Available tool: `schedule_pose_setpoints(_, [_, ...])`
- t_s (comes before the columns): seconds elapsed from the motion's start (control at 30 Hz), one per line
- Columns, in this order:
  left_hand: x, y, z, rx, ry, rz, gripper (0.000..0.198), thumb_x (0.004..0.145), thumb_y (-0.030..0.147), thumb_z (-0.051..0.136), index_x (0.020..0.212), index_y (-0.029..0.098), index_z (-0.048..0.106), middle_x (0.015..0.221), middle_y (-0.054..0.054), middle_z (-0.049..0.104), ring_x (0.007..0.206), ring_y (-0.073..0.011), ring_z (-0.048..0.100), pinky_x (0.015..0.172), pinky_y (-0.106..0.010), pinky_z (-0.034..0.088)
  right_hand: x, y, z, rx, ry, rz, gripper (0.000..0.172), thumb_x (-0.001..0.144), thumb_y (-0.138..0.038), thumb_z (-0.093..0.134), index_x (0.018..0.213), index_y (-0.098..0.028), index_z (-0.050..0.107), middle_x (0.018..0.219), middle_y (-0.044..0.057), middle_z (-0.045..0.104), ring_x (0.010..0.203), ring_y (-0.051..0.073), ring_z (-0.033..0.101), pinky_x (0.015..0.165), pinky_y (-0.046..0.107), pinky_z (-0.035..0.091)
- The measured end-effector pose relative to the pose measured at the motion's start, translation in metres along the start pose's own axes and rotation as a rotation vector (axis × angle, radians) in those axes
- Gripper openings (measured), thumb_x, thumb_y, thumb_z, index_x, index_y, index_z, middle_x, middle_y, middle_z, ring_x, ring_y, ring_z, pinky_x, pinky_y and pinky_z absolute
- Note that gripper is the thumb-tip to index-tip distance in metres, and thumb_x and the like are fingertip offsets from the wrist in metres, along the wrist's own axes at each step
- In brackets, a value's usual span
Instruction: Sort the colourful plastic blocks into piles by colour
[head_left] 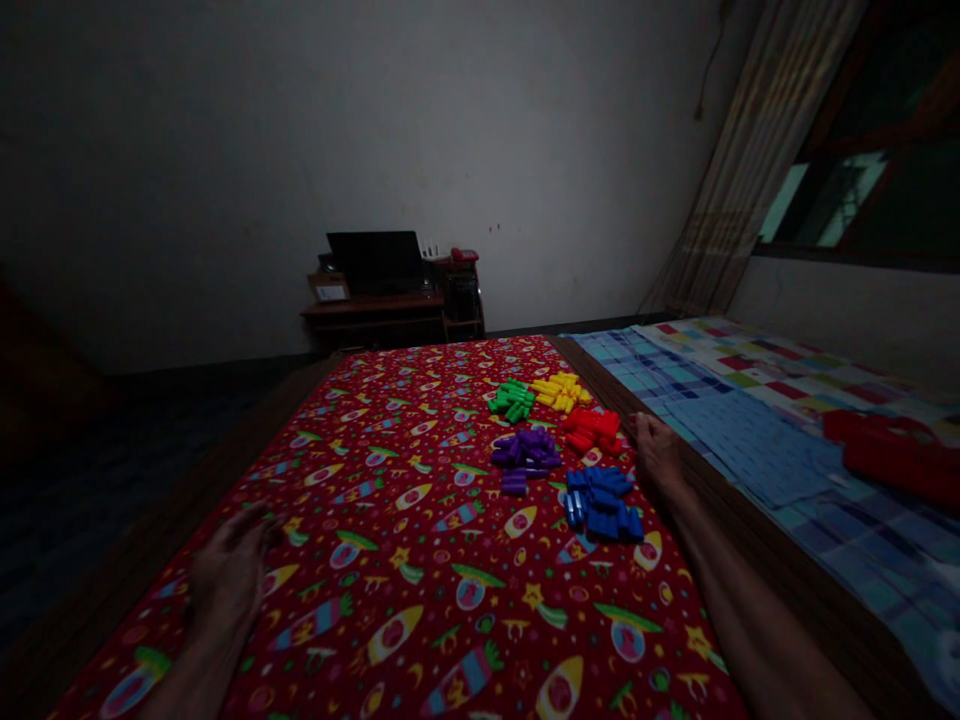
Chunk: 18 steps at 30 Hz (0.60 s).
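Note:
My left hand (pixel 229 570) rests at the left side of a red cloth (pixel 315 620) printed with rockets and planets, fingers apart and slightly bent, holding nothing. On the cloth's right edge, my right hand (pixel 657 455) lies with its fingers curled in; no object shows in it. Just left of it are red tube-like plastic pieces (pixel 592 430) and, nearer me, blue ones (pixel 601 502). Purple pieces (pixel 527 452) lie further left. Behind them are a green pile (pixel 512 400) and a yellow pile (pixel 561 392). Neither hand touches the piles.
A brown surface (pixel 600 375) borders the cloth. To the right is a bed with a blue checked cover (pixel 750 440) and a red bundle (pixel 900 455). Against the far wall, a small desk (pixel 375 305) bears a dark monitor (pixel 376 262). A curtain (pixel 739 160) hangs by the window.

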<state>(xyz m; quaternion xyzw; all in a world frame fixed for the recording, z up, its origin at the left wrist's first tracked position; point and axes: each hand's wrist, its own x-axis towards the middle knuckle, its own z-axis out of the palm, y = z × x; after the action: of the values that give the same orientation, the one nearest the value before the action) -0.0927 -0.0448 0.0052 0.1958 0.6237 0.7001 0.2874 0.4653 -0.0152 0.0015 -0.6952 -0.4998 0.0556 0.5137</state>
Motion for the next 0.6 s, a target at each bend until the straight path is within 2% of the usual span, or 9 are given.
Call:
schedule_pose_setpoints(0.13, [0.0,0.0,-0.002,0.045,-0.02,0.011,0.02,0.054,0.011,0.065,0.073,0.015,0.061,0.062,0.006,0.062,0.055,-0.0081,0.056,0.051,-0.017,0.046,0.009,-0.001,0.02,0.119,-0.113,-0.05,0.075,0.083,-0.072,0.026,0.11,-0.016,0.068,0.12,0.015,0.066,0.114,0.027,0.058,0.1,0.041,0.041])
schedule_pose_setpoints(0.23, [-0.002,0.0,-0.003,0.061,-0.027,0.025,0.021,0.054,0.011,0.065,0.075,0.015,0.063,0.062,0.006,0.063,0.055,-0.0084,0.056,0.051,-0.017,0.046,0.018,0.004,0.036,0.166,-0.129,-0.016,0.083,0.082,-0.076,0.021,0.112,-0.014,0.068,0.122,0.016,0.065,0.12,0.028,0.055,0.106,0.043,0.036])
schedule_pose_setpoints(0.4, [-0.01,0.006,0.0,0.064,0.013,-0.008,0.021,0.055,0.009,0.064,0.075,0.015,0.064,0.064,0.005,0.064,0.058,-0.0091,0.058,0.053,-0.018,0.046,0.029,0.001,0.055,0.149,-0.216,-0.039,0.086,0.081,-0.077,0.021,0.104,-0.011,0.071,0.11,0.018,0.069,0.111,0.03,0.06,0.101,0.043,0.04])
schedule_pose_setpoints(0.6, [-0.015,0.009,0.001,0.135,-0.002,0.023,0.02,0.057,0.014,0.065,0.077,0.016,0.063,0.063,0.005,0.063,0.057,-0.0101,0.057,0.051,-0.019,0.045,0.025,-0.028,0.079,0.207,-0.398,-0.023,0.075,0.083,-0.072,0.03,0.084,-0.012,0.074,0.08,0.011,0.072,0.085,0.026,0.066,0.082,0.036,0.049])
